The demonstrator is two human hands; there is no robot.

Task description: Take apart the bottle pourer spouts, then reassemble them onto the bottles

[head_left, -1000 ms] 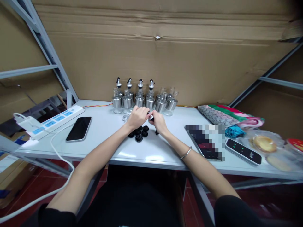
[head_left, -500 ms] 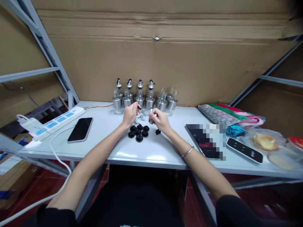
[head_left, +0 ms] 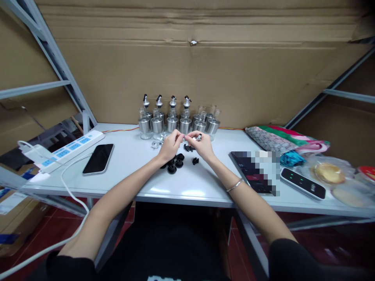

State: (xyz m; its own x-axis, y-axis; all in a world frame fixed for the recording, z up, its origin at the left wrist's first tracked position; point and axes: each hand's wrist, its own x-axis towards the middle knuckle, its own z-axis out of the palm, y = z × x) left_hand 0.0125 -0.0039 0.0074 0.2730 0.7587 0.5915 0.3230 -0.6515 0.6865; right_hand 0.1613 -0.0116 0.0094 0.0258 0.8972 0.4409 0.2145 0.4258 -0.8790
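Observation:
My left hand (head_left: 170,145) and my right hand (head_left: 201,145) meet fingertip to fingertip just above the white table (head_left: 187,187). In my right hand is a small silver pourer spout (head_left: 199,136). My left fingers pinch a tiny part that is too small to make out. Under the hands lie several black rubber stoppers (head_left: 175,163) and small black bits (head_left: 195,160). A silver ring (head_left: 154,144) lies left of my left hand. Behind the hands stand rows of glass-and-steel oil bottles (head_left: 172,121), some capped with pourer spouts.
A black phone (head_left: 98,158) and a white power strip (head_left: 63,150) with its cable lie at the left. At the right are a dark tablet (head_left: 249,171), a black device with green lights (head_left: 303,182), a patterned pouch (head_left: 272,141) and bagged food (head_left: 328,173). Cardboard lines the back.
My hands had drawn apart, then came back together and rose slightly. The silver spout now shows in my right fingers. The view shifted a little.

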